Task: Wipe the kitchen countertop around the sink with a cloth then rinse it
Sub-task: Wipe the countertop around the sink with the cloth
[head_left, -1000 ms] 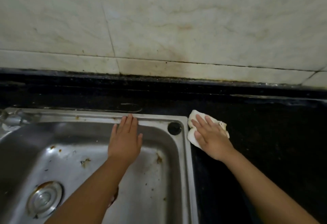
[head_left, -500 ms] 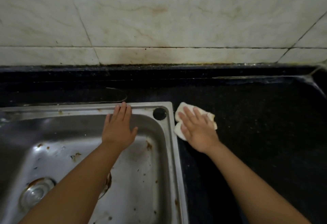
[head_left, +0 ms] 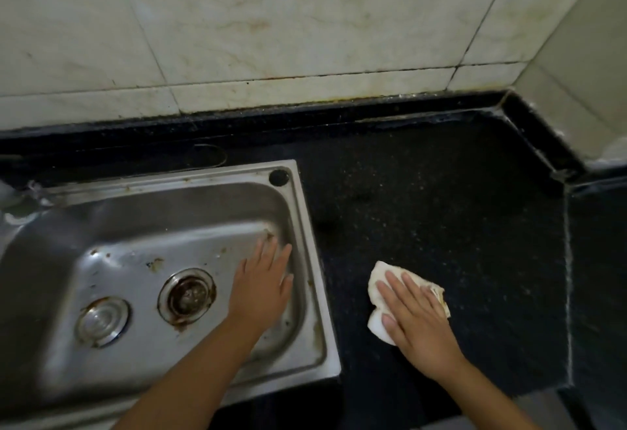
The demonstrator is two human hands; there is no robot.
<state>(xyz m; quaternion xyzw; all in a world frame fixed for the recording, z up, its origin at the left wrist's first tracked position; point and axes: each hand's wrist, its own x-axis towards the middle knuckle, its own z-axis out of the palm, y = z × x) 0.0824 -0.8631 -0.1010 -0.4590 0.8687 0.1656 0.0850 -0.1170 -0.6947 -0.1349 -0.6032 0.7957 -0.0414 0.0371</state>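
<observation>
Two round fittings, a metal strainer cap [head_left: 102, 321] and a rusty drain [head_left: 187, 295], sit in the floor of the steel sink [head_left: 305, 226], and just right of the drain the left hand [head_left: 261, 289] hovers with fingers straight and loosely spread, holding nothing. Right of the sink, on the black countertop [head_left: 441, 209], the right hand [head_left: 415, 316] presses flat, fingers extended, on a crumpled white cloth [head_left: 378, 282] near the counter's front edge.

A crumpled white cloth [head_left: 379, 294] lies flat on the black speckled countertop [head_left: 441, 212], right of the stainless steel sink [head_left: 307, 226]. Its far edge looks brownish, possibly soiled.
</observation>
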